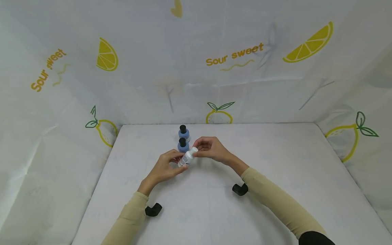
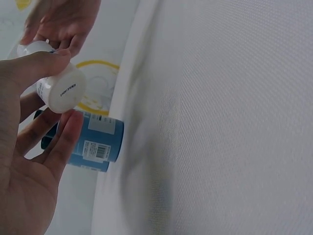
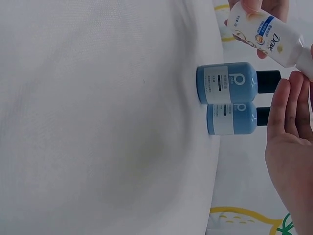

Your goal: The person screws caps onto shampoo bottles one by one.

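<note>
A small white Dove bottle [image 1: 185, 159] is held tilted above the table, its white cap [image 1: 194, 150] pointing up and to the right. My left hand [image 1: 163, 168] grips its lower body between thumb and fingers; the printed base [image 2: 67, 91] faces the left wrist camera. At the cap, my right hand [image 1: 215, 149] pinches with thumb and fingertips, partly cut off in the right wrist view. Just behind stand two upright blue bottles with black caps, the nearer blue bottle [image 1: 183, 147] and the farther blue bottle [image 1: 183, 134], touched by neither hand as far as I can see.
A white cloth covers the table [image 1: 275, 163]. White sheets with lemon prints hang along the back [image 1: 190, 68] and both sides. Black wrist-worn pieces, one at the left forearm [image 1: 153, 209] and another at the right forearm [image 1: 240, 189], stick out over the table.
</note>
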`<state>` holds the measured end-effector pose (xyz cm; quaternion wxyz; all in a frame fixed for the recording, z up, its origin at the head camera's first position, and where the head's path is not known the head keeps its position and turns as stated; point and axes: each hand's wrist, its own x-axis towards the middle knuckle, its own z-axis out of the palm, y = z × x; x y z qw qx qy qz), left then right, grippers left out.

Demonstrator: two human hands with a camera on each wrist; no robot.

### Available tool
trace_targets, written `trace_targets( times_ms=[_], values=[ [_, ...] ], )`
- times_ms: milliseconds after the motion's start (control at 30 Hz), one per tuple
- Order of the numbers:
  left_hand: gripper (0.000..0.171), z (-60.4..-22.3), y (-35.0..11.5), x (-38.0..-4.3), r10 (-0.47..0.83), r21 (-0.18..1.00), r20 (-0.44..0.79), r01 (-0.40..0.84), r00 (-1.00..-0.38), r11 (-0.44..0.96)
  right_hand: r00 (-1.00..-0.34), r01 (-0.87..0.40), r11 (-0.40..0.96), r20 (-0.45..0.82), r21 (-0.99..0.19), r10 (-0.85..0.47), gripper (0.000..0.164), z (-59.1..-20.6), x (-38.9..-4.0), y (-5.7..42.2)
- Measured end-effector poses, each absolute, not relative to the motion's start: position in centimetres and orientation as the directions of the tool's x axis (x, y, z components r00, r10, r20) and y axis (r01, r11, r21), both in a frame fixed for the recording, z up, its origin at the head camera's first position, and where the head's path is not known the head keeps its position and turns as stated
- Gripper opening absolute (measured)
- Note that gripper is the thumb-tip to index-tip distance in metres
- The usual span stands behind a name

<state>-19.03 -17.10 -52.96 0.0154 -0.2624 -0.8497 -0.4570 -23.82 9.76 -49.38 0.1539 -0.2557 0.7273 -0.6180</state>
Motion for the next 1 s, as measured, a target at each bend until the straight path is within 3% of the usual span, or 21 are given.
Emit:
trace_targets(
  times_ms=[1000],
  values=[
    [0.044, -53.01, -17.01, -19.12, 0.437, 0.762, 0.276, 0.472, -0.856, 0.443, -0.827, -0.202, 0.137, 0.094, -0.970, -0.555, 0.026, -49.35, -23.90, 9.65]
  ],
)
